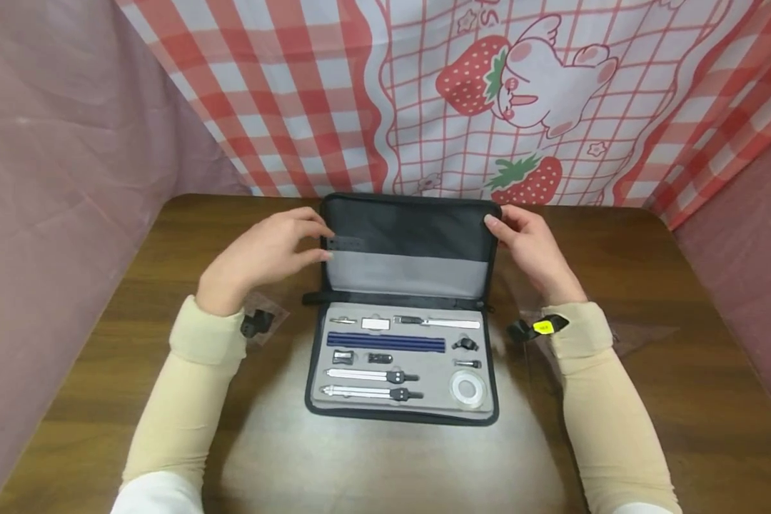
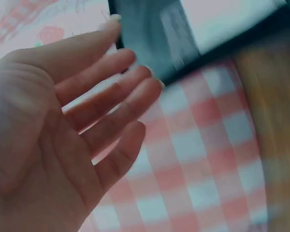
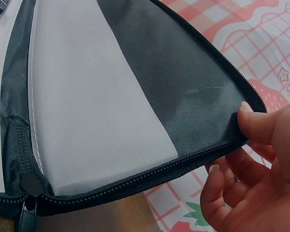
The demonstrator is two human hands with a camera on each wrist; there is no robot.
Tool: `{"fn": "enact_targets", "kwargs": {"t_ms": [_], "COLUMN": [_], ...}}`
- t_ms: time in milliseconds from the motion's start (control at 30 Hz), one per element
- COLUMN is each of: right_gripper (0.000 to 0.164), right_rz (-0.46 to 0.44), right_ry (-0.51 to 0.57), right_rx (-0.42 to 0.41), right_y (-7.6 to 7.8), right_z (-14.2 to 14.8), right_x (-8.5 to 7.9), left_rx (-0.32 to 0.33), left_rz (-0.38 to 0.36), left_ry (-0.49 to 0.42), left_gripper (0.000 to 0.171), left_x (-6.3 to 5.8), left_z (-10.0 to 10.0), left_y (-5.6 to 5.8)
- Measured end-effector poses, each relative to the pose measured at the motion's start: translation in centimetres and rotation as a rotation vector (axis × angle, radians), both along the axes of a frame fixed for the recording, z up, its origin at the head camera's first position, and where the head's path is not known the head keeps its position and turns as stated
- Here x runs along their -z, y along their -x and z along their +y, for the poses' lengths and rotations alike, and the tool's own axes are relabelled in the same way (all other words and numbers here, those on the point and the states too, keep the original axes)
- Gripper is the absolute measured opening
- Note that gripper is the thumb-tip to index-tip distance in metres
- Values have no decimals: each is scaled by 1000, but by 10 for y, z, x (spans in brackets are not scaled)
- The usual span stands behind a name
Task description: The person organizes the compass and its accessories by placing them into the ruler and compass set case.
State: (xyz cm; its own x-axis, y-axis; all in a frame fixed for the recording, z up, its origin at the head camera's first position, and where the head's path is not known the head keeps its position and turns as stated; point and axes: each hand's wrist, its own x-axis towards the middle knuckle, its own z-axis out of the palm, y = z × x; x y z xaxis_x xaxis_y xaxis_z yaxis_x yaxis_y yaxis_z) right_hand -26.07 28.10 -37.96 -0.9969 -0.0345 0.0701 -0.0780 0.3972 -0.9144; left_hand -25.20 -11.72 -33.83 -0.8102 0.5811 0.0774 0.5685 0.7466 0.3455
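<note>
A black zippered compass case lies unfolded, its lid raised at the back. My right hand pinches the lid's upper right corner, thumb on the inner face and fingers behind. At the lid's left edge is my left hand, fingers loosely extended, fingertips right at the border. In the grey tray sit two silver compasses, dark blue pencils, a white eraser, a sharpener and a pale round ring. The right wrist view shows the lid's grey pocket and a zipper pull.
The case stands on a brown wooden table. Behind it hangs a red-and-white checked cloth with strawberries. Pink cloth covers the left side, and clear plastic shows near the left wrist.
</note>
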Motion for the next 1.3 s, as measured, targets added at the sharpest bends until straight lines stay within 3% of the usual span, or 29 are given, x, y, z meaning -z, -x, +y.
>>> {"fn": "enact_targets", "kwargs": {"t_ms": [100,233,300,433,533,833,1033,1133,1233,1300], "right_gripper": [37,36,36,36,36,35,33,34,35,35], "right_rz": [4,8,3,-3,-4,25,21,21,21,19], "right_ry": [-3,-12,-18,-26,-21,4,4,1,-11,-21], "right_rx": [-2,-1,-1,-1,2,-23,-23,-21,-26,-31], "right_y": [1,2,1,1,1,1,2,2,1,1], "right_z": [-2,-1,0,1,1,0,1,1,2,2], "right_x": [-1,0,1,1,1,-1,3,2,0,0], "left_rx": [-105,-329,-408,-498,-521,-549,-516,-448,-336,-251], "left_rz": [-79,-237,-303,-350,-345,-377,-376,-351,-237,-122], "left_ry": [43,261,322,308,299,312,239,131,-33,-152], "left_gripper": [36,75,98,124,128,121,104,85,69,59], "left_x": [5,22,34,55,62,58,57,54,49,44], "left_z": [-29,-64,-76,-88,-89,-86,-86,-85,-84,-81], "left_y": [-5,-17,-24,-35,-36,-32,-33,-32,-30,-30]}}
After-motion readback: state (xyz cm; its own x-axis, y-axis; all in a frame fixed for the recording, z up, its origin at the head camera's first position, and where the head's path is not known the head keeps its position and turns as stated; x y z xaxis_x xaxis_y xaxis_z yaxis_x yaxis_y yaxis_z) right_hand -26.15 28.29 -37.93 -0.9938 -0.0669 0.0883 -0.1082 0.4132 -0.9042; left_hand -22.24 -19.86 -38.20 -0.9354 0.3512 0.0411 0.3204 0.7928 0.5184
